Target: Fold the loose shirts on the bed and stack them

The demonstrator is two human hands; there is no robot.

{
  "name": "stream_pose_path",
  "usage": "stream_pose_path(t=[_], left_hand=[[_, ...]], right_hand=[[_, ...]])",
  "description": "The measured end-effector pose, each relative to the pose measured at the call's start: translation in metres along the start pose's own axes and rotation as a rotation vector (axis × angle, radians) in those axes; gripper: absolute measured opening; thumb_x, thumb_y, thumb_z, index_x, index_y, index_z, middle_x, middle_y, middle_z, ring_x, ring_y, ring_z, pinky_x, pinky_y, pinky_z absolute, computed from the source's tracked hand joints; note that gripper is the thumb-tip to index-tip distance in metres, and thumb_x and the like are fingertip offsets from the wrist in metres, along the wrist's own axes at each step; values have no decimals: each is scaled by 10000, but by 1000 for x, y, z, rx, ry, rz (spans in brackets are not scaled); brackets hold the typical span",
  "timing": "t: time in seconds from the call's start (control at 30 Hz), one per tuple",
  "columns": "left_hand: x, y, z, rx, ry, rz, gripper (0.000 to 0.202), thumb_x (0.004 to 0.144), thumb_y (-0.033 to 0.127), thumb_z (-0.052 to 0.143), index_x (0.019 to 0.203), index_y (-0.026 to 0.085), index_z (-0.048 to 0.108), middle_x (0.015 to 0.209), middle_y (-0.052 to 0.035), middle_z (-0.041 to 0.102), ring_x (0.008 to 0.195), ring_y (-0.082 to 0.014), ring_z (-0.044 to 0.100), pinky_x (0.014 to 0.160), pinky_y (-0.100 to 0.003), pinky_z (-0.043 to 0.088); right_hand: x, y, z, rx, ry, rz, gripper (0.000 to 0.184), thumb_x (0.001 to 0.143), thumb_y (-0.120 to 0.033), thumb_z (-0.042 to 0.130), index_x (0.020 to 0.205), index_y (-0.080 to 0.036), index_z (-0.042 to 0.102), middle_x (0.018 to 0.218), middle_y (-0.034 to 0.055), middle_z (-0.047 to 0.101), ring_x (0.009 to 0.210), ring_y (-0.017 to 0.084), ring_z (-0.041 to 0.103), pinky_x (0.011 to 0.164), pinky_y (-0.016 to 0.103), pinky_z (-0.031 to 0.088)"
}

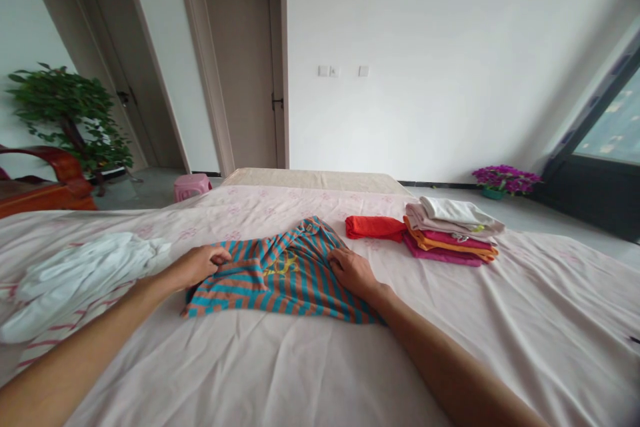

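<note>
A teal and brown striped shirt (300, 287) with a yellow print lies spread on the pale pink sheet in front of me. Its collar points away from me. My left hand (203, 265) has its fingers curled closed on the shirt's left edge. On the right side, near the collar, my right hand (353, 271) grips the cloth with bent fingers. Just beyond that hand a red folded garment (375, 227) rests on the sheet. Beside it stands a stack of folded clothes (450, 240) in white, pink, orange and magenta.
Crumpled white clothes (95, 273) lie at the left over a red-striped cloth. The pink flowered sheet (320, 373) covers the wide surface. Past it are a pink stool (193, 185), a leafy plant (65, 113), a wooden armrest (50, 177) and purple flowers (507, 179).
</note>
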State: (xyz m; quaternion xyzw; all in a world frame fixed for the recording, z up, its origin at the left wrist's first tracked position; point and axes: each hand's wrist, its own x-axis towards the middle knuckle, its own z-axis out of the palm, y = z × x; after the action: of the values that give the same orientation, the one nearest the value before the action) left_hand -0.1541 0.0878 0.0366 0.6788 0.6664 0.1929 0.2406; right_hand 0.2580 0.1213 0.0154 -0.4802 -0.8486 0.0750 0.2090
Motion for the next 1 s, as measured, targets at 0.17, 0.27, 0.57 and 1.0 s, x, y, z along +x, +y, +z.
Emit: stream_pose_path(t=[0.17, 0.27, 0.57, 1.0], left_hand=[[-7, 12, 3, 28, -109, 63, 275, 614, 237, 479, 796, 192, 679, 715, -2, 688, 710, -182, 634, 636, -243, 454], [-20, 23, -3, 5, -254, 68, 203, 591, 213, 458, 710, 194, 621, 665, 13, 637, 661, -163, 592, 600, -235, 423], [-61, 61, -12, -124, -860, -25, 221, 590, 198, 519, 728, 198, 691, 647, -4, 652, 526, -136, 553, 516, -230, 399], [-23, 17, 8, 336, -87, 121, 336, 607, 274, 638, 940, 249, 669, 977, -14, 677, 906, -217, 621, 775, -266, 444]], right_hand=[[0, 1, -1, -2, -11, -1, 199, 927, -196, 441, 985, -233, 628, 1015, 29, 675, 946, 172, 614, 812, 252, 410], [1, 2, 1, -7, -11, 0, 192, 926, -200, 450, 984, -230, 630, 1008, 28, 677, 956, 175, 615, 820, 252, 410], [0, 3, 3, 5, -8, -14, 194, 935, -206, 447, 995, -227, 630, 1027, 26, 680, 975, 173, 616, 834, 248, 410], [0, 0, -1, -3, -47, 14, 207, 948, -217, 438, 1009, -227, 636, 1028, 27, 673, 982, 168, 610, 837, 250, 411]])
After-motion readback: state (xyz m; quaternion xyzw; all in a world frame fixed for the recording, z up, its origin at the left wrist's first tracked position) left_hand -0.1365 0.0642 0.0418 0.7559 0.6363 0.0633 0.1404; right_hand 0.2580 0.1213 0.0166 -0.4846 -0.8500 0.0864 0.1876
